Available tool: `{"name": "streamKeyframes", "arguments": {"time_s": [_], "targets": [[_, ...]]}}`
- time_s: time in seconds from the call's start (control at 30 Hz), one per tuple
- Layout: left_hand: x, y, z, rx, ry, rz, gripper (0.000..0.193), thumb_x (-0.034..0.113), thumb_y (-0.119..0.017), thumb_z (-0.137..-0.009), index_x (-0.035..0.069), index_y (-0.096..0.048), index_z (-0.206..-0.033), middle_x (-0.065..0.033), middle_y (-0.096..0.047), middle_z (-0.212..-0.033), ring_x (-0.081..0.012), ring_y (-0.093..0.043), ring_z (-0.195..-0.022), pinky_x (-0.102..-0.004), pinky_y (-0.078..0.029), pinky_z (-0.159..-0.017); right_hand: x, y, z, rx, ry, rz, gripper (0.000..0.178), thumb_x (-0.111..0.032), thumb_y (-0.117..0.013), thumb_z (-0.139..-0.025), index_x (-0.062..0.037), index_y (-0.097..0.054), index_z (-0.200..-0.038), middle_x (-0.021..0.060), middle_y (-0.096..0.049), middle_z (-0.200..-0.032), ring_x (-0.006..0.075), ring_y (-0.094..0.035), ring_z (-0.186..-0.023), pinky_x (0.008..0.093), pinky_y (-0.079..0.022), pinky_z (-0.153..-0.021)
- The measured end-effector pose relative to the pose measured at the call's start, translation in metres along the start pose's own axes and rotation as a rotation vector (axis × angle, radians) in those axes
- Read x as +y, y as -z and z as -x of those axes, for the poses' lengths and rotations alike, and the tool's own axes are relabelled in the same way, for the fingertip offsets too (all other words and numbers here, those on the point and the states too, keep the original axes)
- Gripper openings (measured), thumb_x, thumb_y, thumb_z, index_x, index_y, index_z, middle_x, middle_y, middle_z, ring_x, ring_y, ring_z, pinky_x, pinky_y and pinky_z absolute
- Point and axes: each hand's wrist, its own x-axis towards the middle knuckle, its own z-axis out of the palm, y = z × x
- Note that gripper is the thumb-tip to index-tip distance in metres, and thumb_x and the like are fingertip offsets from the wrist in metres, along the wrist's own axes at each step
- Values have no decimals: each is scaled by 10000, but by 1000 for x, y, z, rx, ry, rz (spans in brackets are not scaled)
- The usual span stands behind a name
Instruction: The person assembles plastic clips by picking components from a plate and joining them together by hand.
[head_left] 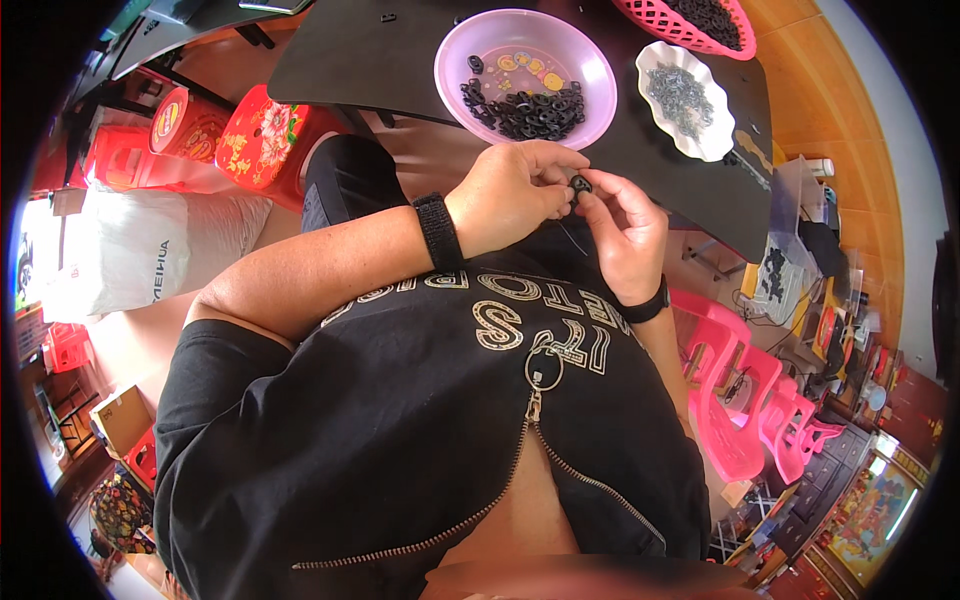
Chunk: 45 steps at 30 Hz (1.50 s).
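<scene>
In front of my chest, at the near edge of the black table, a small black plastic piece with a hole [580,184] is pinched between both hands. My left hand [505,198], with a black band at its wrist, has its thumb and fingertips closed at the piece's left side. My right hand [628,232] grips its right side between thumb and forefinger. A thin strand hangs just below the fingers; where it starts is hidden. Beyond the hands, a pink-purple basin [455,50] holds a heap of similar black pieces. A white scalloped dish [713,145] contains many small clear or metallic bits.
The black table [340,62] carries a pink slotted basket [645,20] of black pieces at the far right. Red stools [245,150] and a large white sack [130,250] stand to the left. Pink chairs [725,440] are at the right, near a cluttered shelf.
</scene>
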Motion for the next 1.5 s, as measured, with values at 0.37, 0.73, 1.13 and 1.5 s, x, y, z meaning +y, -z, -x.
{"name": "streamKeyframes", "arguments": {"time_s": [0.37, 0.73, 1.13, 1.5], "targets": [[9, -1, 1, 22, 49, -75, 314, 37, -588, -885, -18, -588, -1194, -2, -641, -864, -35, -591, -771, -201, -513, -719, -11, -3, 2, 40, 264, 401, 307, 32, -714, -752, -2, -625, -1045, 90, -626, -824, 152, -617, -649, 259, -506, -611], [12, 0, 1, -10, 195, 49, 213, 202, -594, -946, -2, -630, -996, -4, -638, -829, -24, -574, -718, -170, -494, -649, -12, -1, 2, 38, 344, 383, 332, 36, -721, -744, -1, -621, -1058, 109, -639, -861, 175, -639, -664, 271, -514, -604], [12, 1, 3, -1, 165, -32, 213, 190, -612, -931, -21, -624, -917, -21, -637, -749, -36, -581, -657, -183, -501, -599, -9, -3, 3, 5, 359, 430, 332, 23, -746, -720, 8, -630, -1031, 111, -633, -826, 187, -637, -657, 269, -503, -577], [13, 2, 6, -27, 169, -6, 178, 144, -606, -920, -30, -612, -886, -28, -633, -742, -49, -587, -652, -192, -517, -588, -6, -3, 4, -2, 330, 401, 251, 18, -747, -729, -3, -641, -956, 90, -619, -735, 162, -627, -579, 258, -497, -529]]}}
